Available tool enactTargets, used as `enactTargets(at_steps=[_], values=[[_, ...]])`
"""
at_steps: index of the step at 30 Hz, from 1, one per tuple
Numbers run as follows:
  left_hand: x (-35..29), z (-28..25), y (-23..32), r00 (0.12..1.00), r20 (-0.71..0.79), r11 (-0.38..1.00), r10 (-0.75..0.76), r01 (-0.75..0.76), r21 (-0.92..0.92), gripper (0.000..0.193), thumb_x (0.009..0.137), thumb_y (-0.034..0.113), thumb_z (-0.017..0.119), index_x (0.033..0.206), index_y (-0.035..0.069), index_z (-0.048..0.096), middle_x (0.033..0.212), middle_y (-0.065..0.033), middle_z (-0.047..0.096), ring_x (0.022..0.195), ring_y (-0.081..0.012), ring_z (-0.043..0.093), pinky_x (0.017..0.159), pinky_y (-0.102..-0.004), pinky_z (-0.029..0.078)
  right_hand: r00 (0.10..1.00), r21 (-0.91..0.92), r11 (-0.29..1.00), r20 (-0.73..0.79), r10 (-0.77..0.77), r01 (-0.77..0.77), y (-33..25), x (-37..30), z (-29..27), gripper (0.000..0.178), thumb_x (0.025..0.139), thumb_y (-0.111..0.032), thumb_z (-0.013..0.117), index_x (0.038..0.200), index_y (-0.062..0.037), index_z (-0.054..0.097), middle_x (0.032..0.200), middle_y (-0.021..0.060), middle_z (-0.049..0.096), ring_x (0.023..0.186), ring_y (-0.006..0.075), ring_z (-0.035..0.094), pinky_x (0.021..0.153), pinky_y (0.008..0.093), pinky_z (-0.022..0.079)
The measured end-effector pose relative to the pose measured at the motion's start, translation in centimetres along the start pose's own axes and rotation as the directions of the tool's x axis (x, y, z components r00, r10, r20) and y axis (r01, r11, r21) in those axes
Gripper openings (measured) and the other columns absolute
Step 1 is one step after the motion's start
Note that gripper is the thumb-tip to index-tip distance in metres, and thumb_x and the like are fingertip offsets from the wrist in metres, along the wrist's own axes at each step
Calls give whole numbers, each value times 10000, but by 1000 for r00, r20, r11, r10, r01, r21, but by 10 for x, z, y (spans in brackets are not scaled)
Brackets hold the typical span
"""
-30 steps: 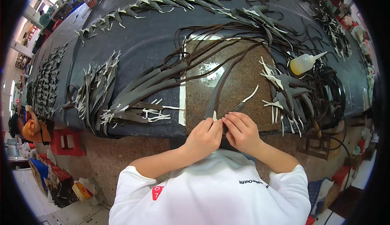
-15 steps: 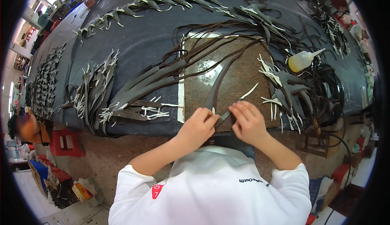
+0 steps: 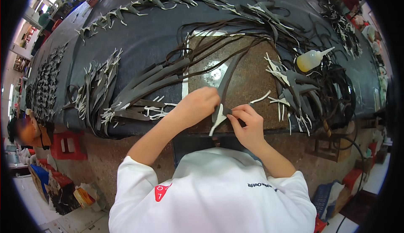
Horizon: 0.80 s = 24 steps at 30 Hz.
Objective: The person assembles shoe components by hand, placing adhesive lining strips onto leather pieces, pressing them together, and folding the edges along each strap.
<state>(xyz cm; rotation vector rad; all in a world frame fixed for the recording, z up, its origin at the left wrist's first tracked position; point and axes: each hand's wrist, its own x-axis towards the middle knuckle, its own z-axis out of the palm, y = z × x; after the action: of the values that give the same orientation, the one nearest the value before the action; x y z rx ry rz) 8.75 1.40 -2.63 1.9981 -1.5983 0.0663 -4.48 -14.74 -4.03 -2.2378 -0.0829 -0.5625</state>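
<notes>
A dark grey strap (image 3: 229,78) runs across the brown board (image 3: 252,64) toward me, its near end showing a white triangular tip (image 3: 219,114) with a thin tail pointing at the table edge. My left hand (image 3: 199,103) is closed on the strap just above that tip, its fingertips partly hidden behind the hand. To the right, my right hand (image 3: 249,125) pinches the dark part beside the white tip between thumb and fingers. A second white tail (image 3: 261,97) sticks out beyond my right fingers. How the two ends join under my fingers is hidden.
Bundles of grey straps with white ends lie left (image 3: 99,90) and right (image 3: 294,85) of the board. A squeeze bottle (image 3: 310,60) with yellowish liquid rests on the right-hand straps. A row of straps (image 3: 155,0) crosses the far table. A red stool (image 3: 68,146) stands left.
My left hand has moved up and slightly left. My right hand has shifted slightly down. The white tip, mostly covered before, now shows between my hands.
</notes>
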Motion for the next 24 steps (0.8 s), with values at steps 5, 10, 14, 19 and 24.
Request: enactTargets(at_steps=[5,10,14,19,24], values=[[10,-29,54,580,166,410,-798,723,-556,331,871,132,675,1110,11,481,964,-174,616,811,-161,654,679,-289,528,941,282,927,-159,299,-247,-5,4,-1,88,802,26,675,873,34,623,883,110,611,729,184,659,647,278,540],[6,2,58,646,177,35,-743,301,-953,594,831,-72,633,1321,17,308,1028,-152,627,881,-153,651,816,-261,540,961,173,971,-192,198,-166,-13,16,-1,84,829,24,646,902,50,612,879,105,611,744,167,653,661,274,535],[9,7,58,656,164,33,-737,277,-960,577,830,-123,576,1327,33,327,1032,-151,619,974,-184,645,865,-302,549,927,417,878,-175,332,-235,-14,18,-2,65,854,26,618,910,59,613,880,92,618,767,130,636,674,255,525],[16,4,66,707,46,193,-706,255,-947,469,826,-128,554,1264,20,475,976,-97,603,886,-131,649,808,-248,540,819,825,480,-36,572,-299,-7,22,-13,55,884,24,592,906,40,640,826,28,639,783,95,620,717,229,512],[11,3,64,681,80,222,-728,344,-913,297,835,-39,626,1122,31,660,965,-52,596,747,-81,594,665,-211,501,878,792,564,-78,473,-233,-11,21,-10,77,868,45,606,926,62,653,923,53,624,809,91,607,719,217,501]])
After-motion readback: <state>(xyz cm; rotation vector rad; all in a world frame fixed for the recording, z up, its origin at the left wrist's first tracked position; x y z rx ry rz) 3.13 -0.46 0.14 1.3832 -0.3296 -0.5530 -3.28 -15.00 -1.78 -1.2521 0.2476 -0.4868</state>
